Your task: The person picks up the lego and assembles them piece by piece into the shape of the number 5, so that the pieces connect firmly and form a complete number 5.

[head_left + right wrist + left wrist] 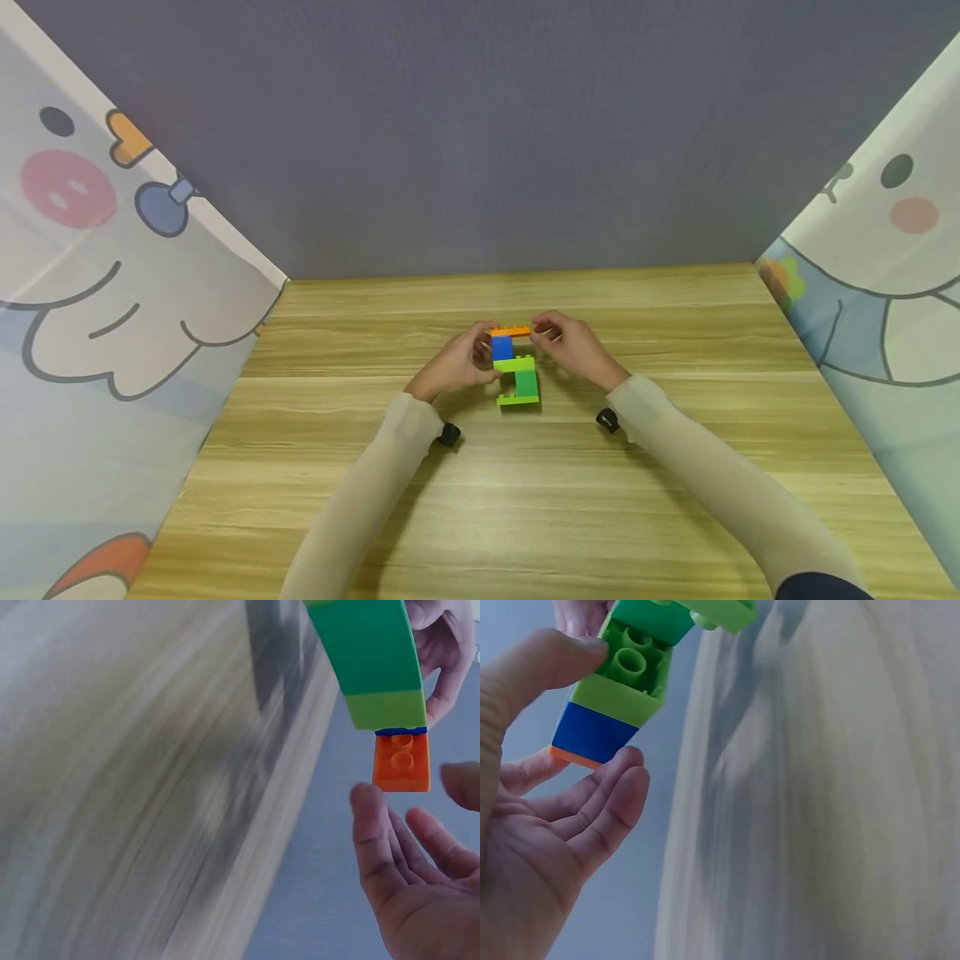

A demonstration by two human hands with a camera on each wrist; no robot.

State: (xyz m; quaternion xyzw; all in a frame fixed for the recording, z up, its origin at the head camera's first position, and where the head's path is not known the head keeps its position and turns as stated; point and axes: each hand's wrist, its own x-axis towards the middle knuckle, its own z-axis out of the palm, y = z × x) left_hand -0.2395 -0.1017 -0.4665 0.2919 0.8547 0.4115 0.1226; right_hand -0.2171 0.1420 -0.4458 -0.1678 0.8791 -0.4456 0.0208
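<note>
A zigzag stack of toy building bricks stands between both hands on the table. From the top it has a flat orange brick [512, 332], a blue brick [502, 349], a lime brick [517, 364], a darker green brick [527, 384] and another lime brick [519, 401]. My left hand [457, 364] holds the stack from the left, its thumb on the underside of the middle lime brick and its fingers by the orange and blue bricks. Beside the orange brick's free end, my right hand [576, 348] stays slightly apart, fingers loosely bent around nothing.
The wooden table [525, 500] runs back to a grey-blue wall [480, 150]. Printed cartoon panels stand at the left [150, 333] and right [885, 317]. Small black wrist devices sit on both sleeves.
</note>
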